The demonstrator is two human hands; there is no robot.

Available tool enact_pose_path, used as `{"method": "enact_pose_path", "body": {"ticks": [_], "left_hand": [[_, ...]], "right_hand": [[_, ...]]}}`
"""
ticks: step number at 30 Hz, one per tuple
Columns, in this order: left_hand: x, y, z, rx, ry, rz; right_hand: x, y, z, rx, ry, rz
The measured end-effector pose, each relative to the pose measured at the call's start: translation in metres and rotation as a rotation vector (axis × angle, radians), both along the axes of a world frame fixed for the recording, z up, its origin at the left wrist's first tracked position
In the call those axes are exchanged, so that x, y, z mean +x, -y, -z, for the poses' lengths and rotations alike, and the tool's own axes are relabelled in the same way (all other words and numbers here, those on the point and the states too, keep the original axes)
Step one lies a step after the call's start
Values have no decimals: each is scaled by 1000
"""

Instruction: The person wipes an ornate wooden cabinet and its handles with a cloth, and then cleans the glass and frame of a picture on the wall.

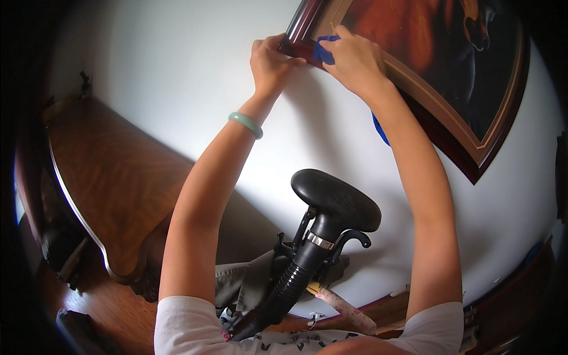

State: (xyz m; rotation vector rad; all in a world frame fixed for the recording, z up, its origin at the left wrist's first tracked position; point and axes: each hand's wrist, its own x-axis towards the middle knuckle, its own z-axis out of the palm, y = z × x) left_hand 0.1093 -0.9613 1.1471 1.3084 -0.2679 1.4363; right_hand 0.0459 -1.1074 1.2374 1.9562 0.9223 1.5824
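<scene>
A framed horse picture (412, 40) hangs on the white wall at the upper right, tilted in my view. My left hand (273, 64), with a pale green bangle (246, 125) on its wrist, grips the lower left corner of the dark wooden picture frame (304, 31). Bunched in my right hand (355, 62) is a blue cloth (325, 51), pressed to the frame's lower edge near that corner. More blue cloth shows below, partly hidden by my right forearm.
Below my arms stands a black garment steamer head (335, 199) with a ribbed hose (288, 284) and hooks. A grey garment (255, 279) hangs beside it. At left is a polished wooden furniture top (115, 173). A floral-covered roll (346, 310) leans low by the wall.
</scene>
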Motion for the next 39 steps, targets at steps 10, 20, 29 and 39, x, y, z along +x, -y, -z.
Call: {"method": "enact_pose_path", "body": {"ticks": [10, 20, 29, 39], "left_hand": [[-6, -3, 0, -10, -18, 18], [5, -3, -3, 22, -10, -52], [15, -13, 4, 47, 82, 263], [35, -31, 2, 181, 148, 160]], "right_hand": [[-2, -7, -19, -136, -53, 13], [-7, -13, -12, -109, -61, 118], [-28, 81, 25, 117, 72, 64], [-72, 241, 61, 378, 136, 135]]}}
